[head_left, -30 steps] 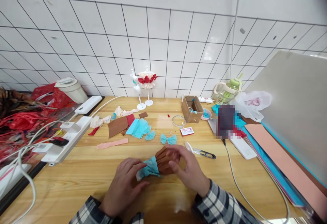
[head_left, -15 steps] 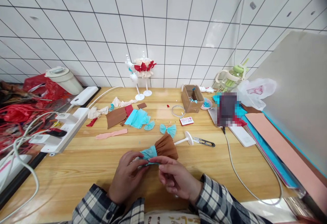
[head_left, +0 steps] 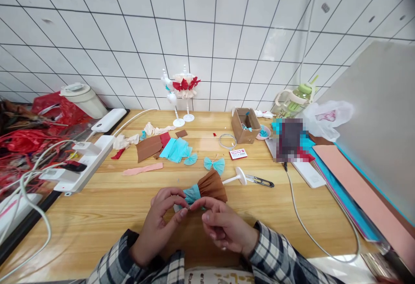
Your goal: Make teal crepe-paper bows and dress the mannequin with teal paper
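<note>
While the right hand (head_left: pixel 228 228) points its forefinger at the left fingertips, the left hand (head_left: pixel 158 221) pinches thumb and forefinger on what looks like a tiny item, too small to identify. Right remaining fingers curl; cannot tell whether they grasp anything. Just beyond the fingertips, the miniature dress form (head_left: pixel 240 176) lies on its side, round base to the right, wearing a blue bodice (head_left: pixel 192 194) and gathered brown skirt (head_left: pixel 212 185).

Change over the last second: right hand is off the skirt, which it partly covered; stem and base now show fully. Judgement: fine fingertip work is now centred at the bodice's near side, the skirt left alone.

Farther: thread snips (head_left: pixel 260 181) just right of the base; blue bow (head_left: pixel 219 165) beyond the skirt; red-and-white carton (head_left: pixel 238 154), then cardboard box (head_left: pixel 244 136). Farthest, by the tiled wall, a red-bowed dress form (head_left: pixel 184 85) stands upright.
</note>
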